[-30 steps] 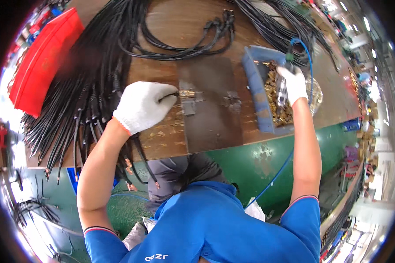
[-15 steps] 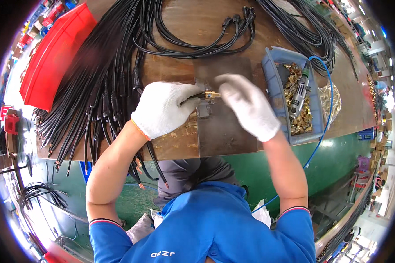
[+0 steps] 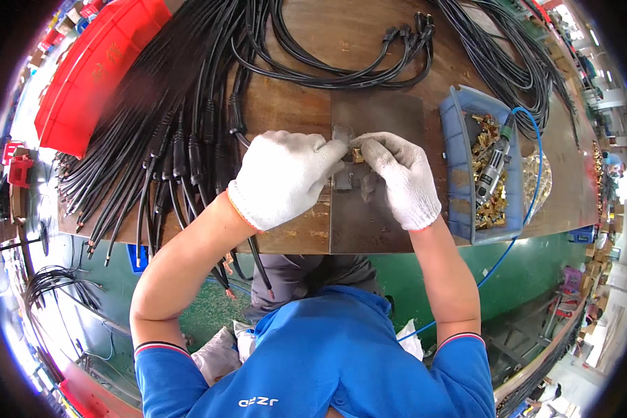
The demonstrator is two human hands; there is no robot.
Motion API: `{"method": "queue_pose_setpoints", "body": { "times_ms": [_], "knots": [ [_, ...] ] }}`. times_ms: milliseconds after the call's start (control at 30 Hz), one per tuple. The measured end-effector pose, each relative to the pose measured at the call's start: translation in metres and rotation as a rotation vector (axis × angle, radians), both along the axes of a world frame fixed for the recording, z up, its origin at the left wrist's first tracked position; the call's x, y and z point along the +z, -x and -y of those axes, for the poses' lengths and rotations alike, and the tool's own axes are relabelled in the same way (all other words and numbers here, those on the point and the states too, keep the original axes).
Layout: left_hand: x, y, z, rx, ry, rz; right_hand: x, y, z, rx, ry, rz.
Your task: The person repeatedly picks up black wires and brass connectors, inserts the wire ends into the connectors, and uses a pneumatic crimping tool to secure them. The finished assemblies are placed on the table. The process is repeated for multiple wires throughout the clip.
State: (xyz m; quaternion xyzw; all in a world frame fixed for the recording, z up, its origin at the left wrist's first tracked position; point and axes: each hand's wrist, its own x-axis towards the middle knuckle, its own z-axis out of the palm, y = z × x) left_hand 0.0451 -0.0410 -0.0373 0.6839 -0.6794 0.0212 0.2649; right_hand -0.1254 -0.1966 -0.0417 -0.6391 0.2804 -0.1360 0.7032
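Note:
My left hand [image 3: 282,177], in a white glove, is closed around the end of a black cable, which its fingers now hide. Between the fingertips of both hands shows a small brass connector [image 3: 357,155]. My gloved right hand [image 3: 403,177] pinches that connector, its thumb and fingers close to the left fingertips. Both hands are above a dark metal plate [image 3: 376,230] on the table. Just beneath the fingers, a small grey metal block [image 3: 342,180] is partly covered.
Many black cables [image 3: 188,139] lie in a thick bundle at left, beside a red bin [image 3: 83,76]. At right, a blue bin [image 3: 460,202] holds brass connectors and a pneumatic screwdriver [image 3: 493,167] with a blue hose [image 3: 538,160]. More cables [image 3: 494,56] lie far right.
My right hand, blurred and apart before, has come to the brass connector and closed on it. The whole view has shifted slightly, with the table appearing farther right.

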Motion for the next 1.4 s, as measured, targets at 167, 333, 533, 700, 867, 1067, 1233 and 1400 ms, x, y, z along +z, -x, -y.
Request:
{"method": "queue_pose_setpoints", "body": {
  "times_ms": [167,333,533,700,867,1067,1233,1400],
  "knots": [
    [0.051,-0.044,-0.022,0.131,-0.136,-0.036,0.013,-0.005,0.024,-0.125,-0.064,0.13],
    [0.033,-0.075,-0.04,0.273,-0.238,0.128,0.029,-0.013,0.03,-0.128,-0.165,0.198],
    [0.012,-0.088,-0.028,0.232,-0.119,0.171,0.04,-0.012,0.027,-0.154,-0.212,0.226],
    [0.019,-0.065,-0.026,0.141,-0.116,0.107,0.048,0.007,0.021,-0.128,-0.112,0.285],
    [0.012,-0.054,-0.024,0.147,-0.005,0.052,0.052,0.028,-0.004,-0.111,0.153,0.293],
    [0.003,-0.038,-0.016,-0.073,0.048,0.062,0.023,0.034,-0.014,-0.163,0.189,0.253],
    [0.006,-0.004,-0.015,-0.061,-0.039,-0.186,-0.006,0.037,-0.016,-0.083,0.244,0.209],
    [0.004,0.002,-0.027,-0.026,-0.067,-0.357,0.014,0.038,-0.021,0.023,0.337,0.282]
  ]
}}
